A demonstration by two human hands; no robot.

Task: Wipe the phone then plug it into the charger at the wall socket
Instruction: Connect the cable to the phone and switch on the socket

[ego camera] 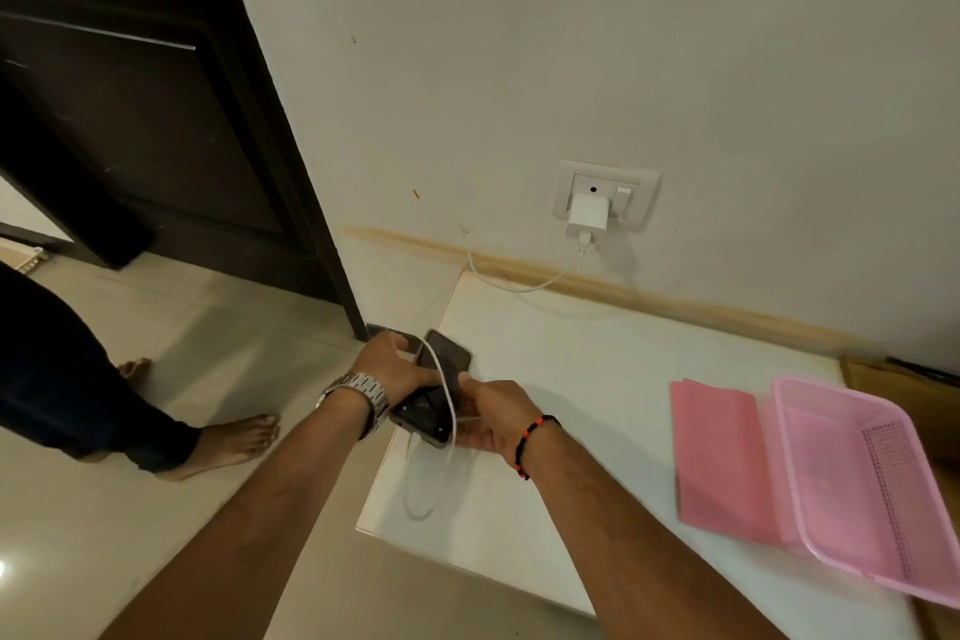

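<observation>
A dark phone (435,392) is held above the left edge of a white table (597,379). My left hand (392,364), with a metal watch on the wrist, grips the phone's left side. My right hand (491,413) holds the end of a white charging cable (448,379) at the phone's near end. The cable crosses the screen and loops down below the phone. A white charger (588,216) sits plugged into the wall socket (605,192), with the cable running from it along the skirting. A folded pink cloth (719,452) lies on the table at the right.
A pink plastic basket (862,483) stands at the table's right end, partly over the cloth. A dark door (135,109) is at the left. Another person's bare feet (228,442) stand on the tiled floor at the left.
</observation>
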